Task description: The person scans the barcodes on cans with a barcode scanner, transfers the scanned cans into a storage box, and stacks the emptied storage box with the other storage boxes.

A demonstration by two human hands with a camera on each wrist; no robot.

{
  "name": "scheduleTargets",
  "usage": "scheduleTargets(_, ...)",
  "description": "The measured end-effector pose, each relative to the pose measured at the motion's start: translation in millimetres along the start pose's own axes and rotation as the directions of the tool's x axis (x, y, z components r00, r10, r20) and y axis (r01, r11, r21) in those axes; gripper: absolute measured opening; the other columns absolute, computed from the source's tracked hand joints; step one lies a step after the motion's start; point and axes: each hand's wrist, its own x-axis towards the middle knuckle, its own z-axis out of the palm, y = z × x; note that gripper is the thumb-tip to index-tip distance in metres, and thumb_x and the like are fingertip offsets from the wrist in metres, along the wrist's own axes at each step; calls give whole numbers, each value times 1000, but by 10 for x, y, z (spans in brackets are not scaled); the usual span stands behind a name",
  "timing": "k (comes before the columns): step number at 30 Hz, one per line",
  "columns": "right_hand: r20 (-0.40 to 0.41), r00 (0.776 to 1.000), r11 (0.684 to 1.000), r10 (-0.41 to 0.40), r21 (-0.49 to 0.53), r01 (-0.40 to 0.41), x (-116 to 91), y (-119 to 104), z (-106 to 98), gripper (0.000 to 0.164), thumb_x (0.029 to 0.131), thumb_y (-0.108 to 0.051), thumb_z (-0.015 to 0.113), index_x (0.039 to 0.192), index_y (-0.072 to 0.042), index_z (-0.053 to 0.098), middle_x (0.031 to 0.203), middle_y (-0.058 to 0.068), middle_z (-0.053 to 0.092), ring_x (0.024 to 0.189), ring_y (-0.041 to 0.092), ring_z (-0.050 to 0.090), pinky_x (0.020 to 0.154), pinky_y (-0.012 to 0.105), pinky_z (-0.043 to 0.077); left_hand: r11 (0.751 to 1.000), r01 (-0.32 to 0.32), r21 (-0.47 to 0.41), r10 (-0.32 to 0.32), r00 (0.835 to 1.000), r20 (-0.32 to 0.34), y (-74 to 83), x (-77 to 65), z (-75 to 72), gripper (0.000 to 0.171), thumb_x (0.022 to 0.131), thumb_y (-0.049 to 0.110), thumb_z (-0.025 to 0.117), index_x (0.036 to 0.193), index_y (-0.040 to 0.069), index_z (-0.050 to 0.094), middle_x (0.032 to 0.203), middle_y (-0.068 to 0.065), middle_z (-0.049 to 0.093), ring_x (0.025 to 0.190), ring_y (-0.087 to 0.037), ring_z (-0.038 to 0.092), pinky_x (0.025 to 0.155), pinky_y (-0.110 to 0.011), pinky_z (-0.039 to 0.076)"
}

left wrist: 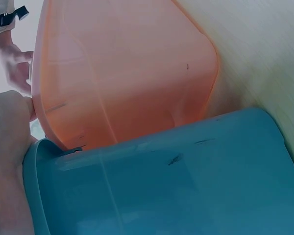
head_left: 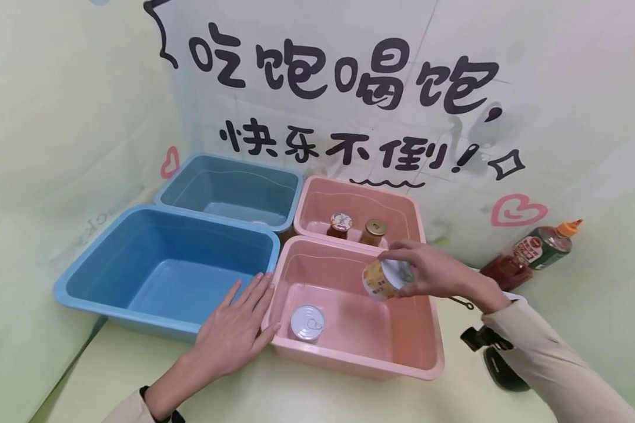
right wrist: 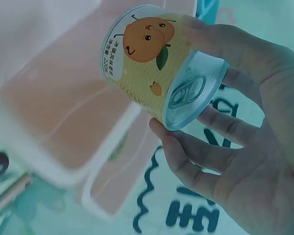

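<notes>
- so the yellow can is up over the front pink basin, around 1 o'clock from the basin's middle in the head view, and tilted, not upright
- right hand has it gripped, thumb one side and fingers the other, up near the ring-pull lid, which faces back toward the palm
- looks like a stiff metal tin, so I doubt a normal squeeze would dent it; probably full, so I'd guess a bit of heft for its size
- printed wall looks smooth, might be slidey if your fingers are damp, and the lid's raised rim should give them something to catch on
- imo hold it round the sides, nearer the middle so it balances, and leave the tab alone, that's the weak bit
- left hand isn't gripping anything, fingers lie straight over the blue basin's rim at about 3 o'clock, thumb by the pink one's rim
- there's a silver-lidded can upright inside at 8 o'clock, I'd pinch that one by its rim from above
</notes>
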Motion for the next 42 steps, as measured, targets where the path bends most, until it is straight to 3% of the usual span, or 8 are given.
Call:
scheduleTargets(6,-12,998,998,55,9,-55,-265,114,-192,66,68,-19,90,130,-14,67,121,9,61,94,18,59,74,35,55,1000,6,-7,-6,1000,10,3,-2,16,73,100,56,42,154,7,38,165,-10,28,154,-27,25,124,-52,21)
scheduleTargets(16,-88,984,982,154,-98,-162,-689,259,-322,69,67,-21,91,130,-14,65,121,12,63,89,17,61,64,24,51,1000,7,-15,-7,1000,13,7,12,18,73,100,55,44,154,7,38,165,-10,28,154,-28,25,123,-52,21)
scheduleTargets(22,-120,975,974,188,-105,-201,-944,368,-307,66,67,-19,91,128,-12,66,119,11,63,84,15,60,64,22,53,1000,10,-21,-10,1000,24,13,15,17,74,100,55,43,154,6,37,165,-11,28,154,-28,24,124,-52,20)
scheduleTargets(32,-125,965,958,231,-143,-248,-1313,606,-251,68,62,-21,93,124,-9,67,121,18,64,91,23,62,63,25,53,1000,-2,-16,2,1000,-2,2,2,34,71,99,52,48,153,5,40,164,-11,30,153,-29,27,122,-54,25)
scheduleTargets(42,-110,954,946,277,-139,-291,-1571,756,-109,66,60,-19,92,121,-9,67,118,22,63,85,21,56,57,20,42,1000,-3,-6,3,1000,-7,2,0,51,73,99,54,45,153,5,39,163,-11,31,153,-28,27,123,-52,23)
